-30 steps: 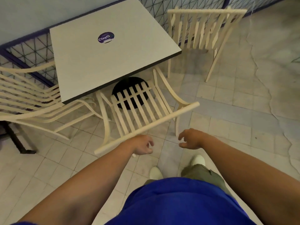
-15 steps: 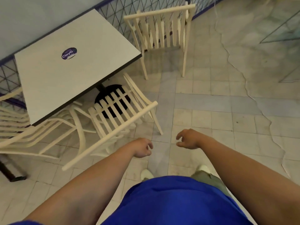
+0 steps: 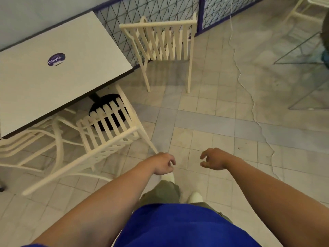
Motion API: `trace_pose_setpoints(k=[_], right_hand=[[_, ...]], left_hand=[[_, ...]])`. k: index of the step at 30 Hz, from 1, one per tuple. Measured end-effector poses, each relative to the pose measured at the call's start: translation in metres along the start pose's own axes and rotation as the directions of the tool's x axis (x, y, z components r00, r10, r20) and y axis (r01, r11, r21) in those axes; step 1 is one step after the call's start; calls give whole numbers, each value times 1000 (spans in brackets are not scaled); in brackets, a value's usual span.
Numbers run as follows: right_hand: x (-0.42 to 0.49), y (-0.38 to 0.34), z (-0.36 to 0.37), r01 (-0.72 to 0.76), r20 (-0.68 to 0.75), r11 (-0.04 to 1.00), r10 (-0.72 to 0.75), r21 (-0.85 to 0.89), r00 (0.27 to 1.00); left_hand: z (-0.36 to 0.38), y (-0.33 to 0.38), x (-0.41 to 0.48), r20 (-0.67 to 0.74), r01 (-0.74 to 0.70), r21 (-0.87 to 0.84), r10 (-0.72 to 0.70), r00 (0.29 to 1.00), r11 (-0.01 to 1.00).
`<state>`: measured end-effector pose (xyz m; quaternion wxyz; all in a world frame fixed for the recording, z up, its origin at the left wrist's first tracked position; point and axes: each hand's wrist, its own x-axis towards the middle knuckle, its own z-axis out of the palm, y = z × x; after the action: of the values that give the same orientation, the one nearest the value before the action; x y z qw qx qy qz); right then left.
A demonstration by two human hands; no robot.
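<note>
My left hand (image 3: 162, 165) and my right hand (image 3: 212, 159) hang in front of me over the tiled floor, fingers loosely curled, holding nothing. A cream slatted chair (image 3: 106, 138) is tucked under the near edge of a white square table (image 3: 58, 72) to my left; my left hand is just right of its back rail and does not touch it. A second cream chair (image 3: 165, 43) stands farther off beside the table's right corner, its back towards me.
A blue-framed wire mesh fence (image 3: 160, 13) runs along the wall behind the table. More cream chairs (image 3: 26, 150) sit under the table at the far left. A thin white cable (image 3: 247, 90) trails across the floor tiles. A glass panel (image 3: 306, 68) lies at the right.
The view has swung right and away from the table. The near chair now lies farther left of my left hand. My right hand's fingers have spread a little.
</note>
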<state>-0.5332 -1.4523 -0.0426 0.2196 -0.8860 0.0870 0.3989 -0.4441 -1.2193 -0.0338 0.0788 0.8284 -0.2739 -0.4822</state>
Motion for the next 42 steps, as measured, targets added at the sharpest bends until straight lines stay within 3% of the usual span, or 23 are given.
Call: trace_pose_setpoints(k=[12,22,29,42], right_hand=[[94,54,-137,-29,-55,999,28,-16,998],[175,52,-262,35,-47,997,-38,-64,998],[241,67,-346,95,-73,990,-103,-107,992],[346,78,-513,275,45,933,-272,-233,961]], left_hand=[[-126,21,122,-19,17,17,-17,1000,1000],[-245,22,189,-64,20,-9,-21,998,1000],[-302,16,236,-80,109,-77,-115,990,991],[-434,53,308,-204,194,-287,-258,944,938]])
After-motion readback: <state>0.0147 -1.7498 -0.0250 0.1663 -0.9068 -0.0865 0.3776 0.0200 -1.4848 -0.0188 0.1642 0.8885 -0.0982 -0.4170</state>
